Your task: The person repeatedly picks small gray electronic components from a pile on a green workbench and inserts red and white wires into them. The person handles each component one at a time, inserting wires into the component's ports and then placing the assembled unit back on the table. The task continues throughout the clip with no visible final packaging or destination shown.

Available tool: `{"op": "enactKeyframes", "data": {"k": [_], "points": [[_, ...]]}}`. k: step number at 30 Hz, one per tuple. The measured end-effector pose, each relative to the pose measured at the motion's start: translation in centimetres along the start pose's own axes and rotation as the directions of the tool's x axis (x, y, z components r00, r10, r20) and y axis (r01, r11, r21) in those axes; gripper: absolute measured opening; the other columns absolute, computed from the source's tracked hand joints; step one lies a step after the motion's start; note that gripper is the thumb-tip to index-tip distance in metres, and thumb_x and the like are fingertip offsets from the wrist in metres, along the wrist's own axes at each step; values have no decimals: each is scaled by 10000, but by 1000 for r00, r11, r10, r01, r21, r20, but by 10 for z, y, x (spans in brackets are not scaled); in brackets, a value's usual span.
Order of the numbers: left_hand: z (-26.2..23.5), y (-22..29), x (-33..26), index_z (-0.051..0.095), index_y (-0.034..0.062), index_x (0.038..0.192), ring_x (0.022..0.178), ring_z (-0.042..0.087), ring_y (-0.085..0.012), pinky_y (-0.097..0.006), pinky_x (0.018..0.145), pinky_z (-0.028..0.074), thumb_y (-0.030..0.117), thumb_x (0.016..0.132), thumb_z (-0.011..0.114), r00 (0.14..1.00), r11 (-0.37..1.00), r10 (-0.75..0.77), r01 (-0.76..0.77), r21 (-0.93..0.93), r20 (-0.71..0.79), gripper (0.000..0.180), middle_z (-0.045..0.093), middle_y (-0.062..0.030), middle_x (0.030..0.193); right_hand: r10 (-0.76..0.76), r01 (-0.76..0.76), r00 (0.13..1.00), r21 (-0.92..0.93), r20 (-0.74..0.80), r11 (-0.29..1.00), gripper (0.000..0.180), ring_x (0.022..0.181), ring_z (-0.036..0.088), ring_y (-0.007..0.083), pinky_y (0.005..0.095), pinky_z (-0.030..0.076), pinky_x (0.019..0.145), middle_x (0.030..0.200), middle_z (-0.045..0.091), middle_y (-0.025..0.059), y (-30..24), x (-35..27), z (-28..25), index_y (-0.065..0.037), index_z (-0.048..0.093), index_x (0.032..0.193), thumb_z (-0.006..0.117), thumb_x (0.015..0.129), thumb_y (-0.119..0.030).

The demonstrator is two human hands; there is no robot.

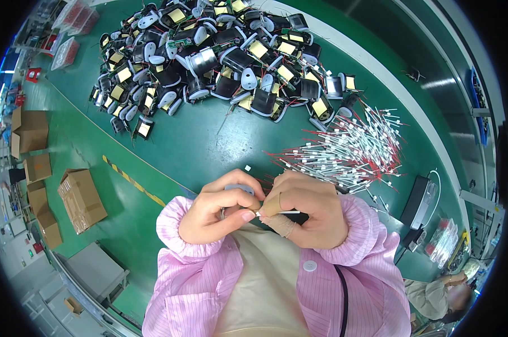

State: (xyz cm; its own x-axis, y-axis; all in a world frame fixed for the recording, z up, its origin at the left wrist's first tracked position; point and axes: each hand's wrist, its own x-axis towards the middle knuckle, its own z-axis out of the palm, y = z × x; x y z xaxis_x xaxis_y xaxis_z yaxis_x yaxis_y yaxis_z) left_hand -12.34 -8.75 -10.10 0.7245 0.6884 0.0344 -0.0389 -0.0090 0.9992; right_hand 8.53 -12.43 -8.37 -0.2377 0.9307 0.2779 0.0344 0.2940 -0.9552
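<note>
My left hand (pixel 220 205) and my right hand (pixel 307 208) meet low over the green table, both closed in a pinch. Between their fingertips is a small white connector (pixel 258 214). A thin white-sleeved wire (pixel 290 212) runs under my right fingers, which have tan wraps on the index finger and thumb. Behind my left fingers shows part of a grey end cap (pixel 240 189); a dark body lies under my right hand, mostly hidden. Just ahead, a loose white connector (pixel 247 168) lies on the table. A pile of red and white wire leads (pixel 355 149) touches the area beyond my right hand.
A large heap of black cylindrical units (pixel 226 62) with grey caps and yellow pads covers the far table. At right stand a black device (pixel 416 202) with a cable and a clear bag (pixel 442 241). Cardboard boxes (pixel 82 199) sit left; another person (pixel 436 297) is lower right.
</note>
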Motion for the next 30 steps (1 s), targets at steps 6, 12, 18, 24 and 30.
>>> {"op": "enactKeyframes", "data": {"k": [6, 12, 18, 24, 30], "points": [[2, -4, -4, 679, 0, 864, 676, 498, -80, -212, 566, 390, 34, 850, 623, 997, 998, 41, -43, -42, -66, 67, 575, -130, 1026, 50, -51, 999, 99, 9, 994, 145, 693, 606, 215, 313, 464, 632, 750, 657, 74, 1, 4, -15, -12, 677, 835, 717, 721, 69], [16, 2, -4, 675, -3, 830, 731, 561, -142, -257, 626, 454, 14, 812, 633, 932, 986, 128, -156, -58, -338, 49, 573, -160, 1003, 389, -303, 921, 577, -27, 758, 214, 774, 585, 129, 266, 457, 682, 919, 634, 41, -6, 4, -6, -3, 653, 953, 725, 755, 37], [23, 12, 2, 677, 18, 812, 690, 569, -170, -284, 603, 472, 1, 751, 667, 923, 925, 262, -156, 347, -283, 64, 582, -144, 992, 259, -268, 963, 259, 66, 928, 167, 659, 544, 95, 248, 432, 571, 818, 614, 34, 1, -2, -4, -32, 665, 895, 729, 744, -3], [22, 12, 2, 675, 14, 816, 676, 578, -172, -273, 570, 473, 20, 738, 673, 926, 881, 309, -191, 432, -219, 78, 582, -152, 989, 237, -239, 971, 215, 35, 947, 119, 610, 540, 115, 262, 414, 544, 741, 595, 37, 1, -1, -2, -32, 648, 801, 712, 712, 16], [24, 13, 2, 683, 13, 849, 674, 589, -186, -281, 575, 478, 0, 725, 689, 923, 892, 304, -190, 410, -234, 125, 599, -139, 990, 179, -175, 984, 189, -2, 966, 147, 641, 562, 143, 271, 415, 573, 745, 593, 50, -1, -1, -2, -30, 637, 792, 694, 685, 52]]}}
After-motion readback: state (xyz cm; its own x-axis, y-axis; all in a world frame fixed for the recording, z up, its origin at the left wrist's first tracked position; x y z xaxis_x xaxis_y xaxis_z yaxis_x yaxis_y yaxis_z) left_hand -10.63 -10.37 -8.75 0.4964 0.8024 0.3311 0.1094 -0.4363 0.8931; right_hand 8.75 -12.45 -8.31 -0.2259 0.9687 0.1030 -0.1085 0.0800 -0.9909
